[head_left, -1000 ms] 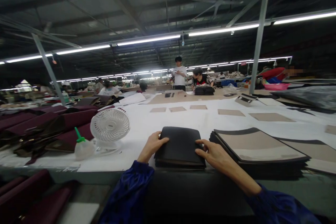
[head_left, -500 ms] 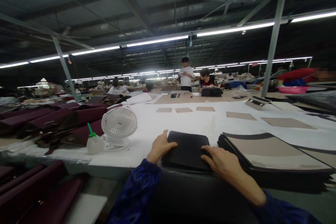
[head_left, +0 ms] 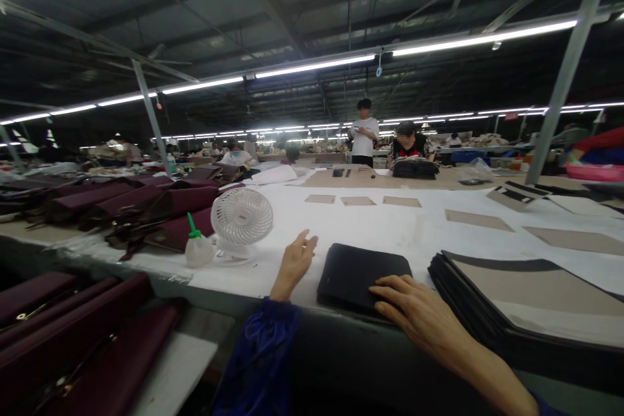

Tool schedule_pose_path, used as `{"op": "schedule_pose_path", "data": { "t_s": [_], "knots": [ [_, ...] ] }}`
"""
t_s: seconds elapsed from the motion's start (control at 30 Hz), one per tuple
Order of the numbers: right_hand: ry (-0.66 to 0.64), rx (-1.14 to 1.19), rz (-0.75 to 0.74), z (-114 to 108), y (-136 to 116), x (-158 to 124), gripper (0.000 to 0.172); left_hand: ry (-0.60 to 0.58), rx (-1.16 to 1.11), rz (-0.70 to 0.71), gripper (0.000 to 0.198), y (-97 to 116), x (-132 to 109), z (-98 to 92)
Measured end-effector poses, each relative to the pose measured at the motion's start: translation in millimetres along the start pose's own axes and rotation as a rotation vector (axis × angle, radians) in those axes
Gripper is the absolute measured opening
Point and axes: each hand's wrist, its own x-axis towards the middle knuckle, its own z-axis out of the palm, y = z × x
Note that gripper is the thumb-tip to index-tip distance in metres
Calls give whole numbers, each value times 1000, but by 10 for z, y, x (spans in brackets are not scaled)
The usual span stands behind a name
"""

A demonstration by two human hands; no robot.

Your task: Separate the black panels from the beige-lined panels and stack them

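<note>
A stack of black, rounded-corner panels (head_left: 358,270) lies near the front edge of the white-covered table (head_left: 370,224). My right hand (head_left: 414,309) rests on its right front part, palm down with fingers stretched out over the top. Just left of the stack, my left hand (head_left: 293,263) is raised over the white surface, apart from the panels, its fingers loosely extended and nothing in them. Right of the stack stands a taller pile of larger black-edged panels (head_left: 526,292) with beige and pale faces.
A white fan (head_left: 242,218) and a green-tipped squeeze bottle (head_left: 199,250) stand to the left. Maroon bags (head_left: 160,208) pile up beyond them, with more maroon pieces (head_left: 97,351) below. Flat beige pieces (head_left: 480,220) lie farther back. Two people (head_left: 363,136) are across the table.
My left hand has let go of the black stack's left side and moved off it. My right hand has shifted from the stack's right edge onto its top. The view has turned slightly left.
</note>
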Motion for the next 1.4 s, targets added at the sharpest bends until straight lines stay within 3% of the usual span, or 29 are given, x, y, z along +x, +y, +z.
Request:
{"op": "schedule_pose_path", "data": {
  "t_s": [0.13,0.2,0.3,0.47,0.57,0.67,0.83,0.97,1.07,1.23,1.4],
  "knots": [
    [11,-1,0,23,6,-6,31,-109,-343,149,63,-24,-290,-31],
    [20,-12,-3,20,-3,-7,31,-138,-363,177,61,-32,-387,8],
    [24,-21,-4,7,-20,-12,30,-146,-224,222,61,-46,-438,48],
    [25,-24,-9,-26,-55,-13,28,-144,155,440,52,-28,-537,14],
    [21,-35,-6,-31,-65,3,26,-160,335,457,49,18,-582,17],
    [19,-45,-10,-21,-52,20,25,-194,455,467,47,46,-469,76],
    [22,-49,-23,6,-26,24,25,-260,568,514,44,-44,-21,210],
    [38,-46,-18,3,-29,14,23,-294,550,529,48,-103,58,208],
    [55,-57,-29,-16,-39,0,22,-307,478,513,54,-37,-178,98],
    [60,-54,-22,-49,-60,-4,21,-334,186,316,57,138,-575,-120],
    [29,-49,-13,-42,-62,4,22,-309,90,240,57,17,-395,-22]
  ]
}}
